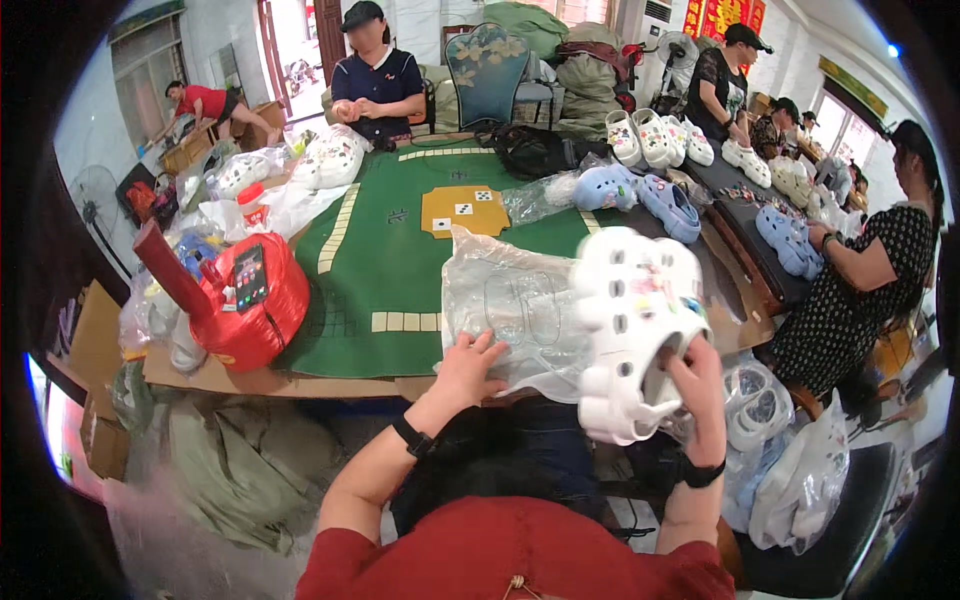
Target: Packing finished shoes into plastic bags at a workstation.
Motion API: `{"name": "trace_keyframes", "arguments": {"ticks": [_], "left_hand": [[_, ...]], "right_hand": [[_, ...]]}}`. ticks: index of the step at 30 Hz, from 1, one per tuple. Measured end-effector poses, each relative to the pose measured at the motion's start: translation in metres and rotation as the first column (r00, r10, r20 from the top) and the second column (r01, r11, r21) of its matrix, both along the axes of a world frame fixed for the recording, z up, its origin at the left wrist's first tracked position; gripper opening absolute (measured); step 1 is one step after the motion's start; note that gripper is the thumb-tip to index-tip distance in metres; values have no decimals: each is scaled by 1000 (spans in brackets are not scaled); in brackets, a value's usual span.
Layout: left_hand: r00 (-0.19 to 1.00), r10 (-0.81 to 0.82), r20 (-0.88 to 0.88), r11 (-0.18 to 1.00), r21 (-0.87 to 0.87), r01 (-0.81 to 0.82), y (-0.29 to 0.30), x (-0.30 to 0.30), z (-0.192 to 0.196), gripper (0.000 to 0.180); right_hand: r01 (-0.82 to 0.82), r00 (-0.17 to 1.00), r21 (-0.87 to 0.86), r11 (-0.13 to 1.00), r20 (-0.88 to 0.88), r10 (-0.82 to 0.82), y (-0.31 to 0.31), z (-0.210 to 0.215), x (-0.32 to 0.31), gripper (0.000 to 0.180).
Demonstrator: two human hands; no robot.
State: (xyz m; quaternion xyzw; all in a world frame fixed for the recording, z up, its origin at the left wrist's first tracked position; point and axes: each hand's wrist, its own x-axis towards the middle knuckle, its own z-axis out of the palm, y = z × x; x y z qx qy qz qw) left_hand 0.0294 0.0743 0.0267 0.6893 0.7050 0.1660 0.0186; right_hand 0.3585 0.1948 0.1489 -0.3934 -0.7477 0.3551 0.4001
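Observation:
My right hand (pixel 698 390) grips a white foam clog (pixel 640 285) by its heel opening, with fingers reaching inside. The clog hangs tilted over the table's near edge, its holed upper dotted with small coloured charms and slightly blurred. I cannot tell whether a second clog is behind it. Beneath my left hand (pixel 470 370) lies a clear plastic bag (pixel 515 290), flat on the green table mat. The fingers of that hand are spread over the bag's near left corner. The clog overlaps the bag's right side.
A red plastic-wrapped bundle (pixel 275 322) carrying a phone (pixel 251 276) stands at left. Blue clogs (pixel 668 207) and white clogs (pixel 655 139) sit at the far right of the table. Bagged shoes (pixel 800 480) lie on a chair beside me. Several people work around the room.

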Motion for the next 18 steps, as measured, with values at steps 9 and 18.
{"name": "trace_keyframes", "arguments": {"ticks": [9,18], "left_hand": [[973,16,231,974,215,-67,-53,5,-13,44],[959,72,274,960,242,-141,-34,-11,2,29]], "right_hand": [[-177,756,131,975,653,49,75,-55,-138,38],[38,911,204,978,394,-117,102,-34,-115,39]]}}
